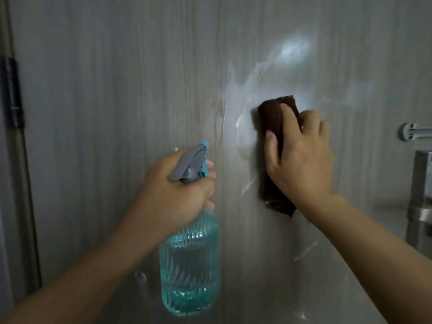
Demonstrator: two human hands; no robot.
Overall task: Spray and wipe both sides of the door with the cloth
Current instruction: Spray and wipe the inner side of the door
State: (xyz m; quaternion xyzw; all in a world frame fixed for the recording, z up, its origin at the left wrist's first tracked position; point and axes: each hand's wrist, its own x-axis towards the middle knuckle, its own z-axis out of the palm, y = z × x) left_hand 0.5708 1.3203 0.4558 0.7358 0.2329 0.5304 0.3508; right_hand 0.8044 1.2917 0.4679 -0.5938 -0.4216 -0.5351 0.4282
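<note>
Right hand (301, 157) presses half-hidden cloth (272, 118) on door (117, 90); left hand (173, 195) grips spray bottle (190, 265).

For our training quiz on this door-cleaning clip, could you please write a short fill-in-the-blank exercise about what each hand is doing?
1. The right hand presses a ____ cloth flat against the door.
2. The spray bottle is gripped by the ____ hand.
3. The liquid in the bottle looks ____ in colour.
4. The dark hinge sits at the door's ____ edge.

Missing words: brown; left; blue-green; left
</note>
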